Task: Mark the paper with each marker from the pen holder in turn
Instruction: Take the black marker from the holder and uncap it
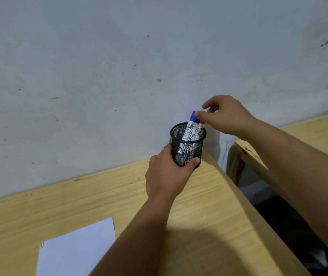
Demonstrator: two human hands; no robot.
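Note:
A black mesh pen holder [187, 144] stands near the far right corner of the wooden table [119, 196], against the wall. My left hand [167, 174] is wrapped around its lower part. Three markers stand in it: one with a blue cap [192, 116], one with a black cap [197, 121] and one with a red cap [202, 122]. My right hand [226, 116] hovers above the holder, thumb and fingertips pinching the top of the blue-capped marker. The white paper [75, 250] lies at the near left, with small red and blue marks near its left corner.
A grey, speckled wall [119, 66] rises right behind the table. A second wooden table [308, 136] stands to the right, separated by a dark gap [290, 226] with floor below. My right forearm spans that gap.

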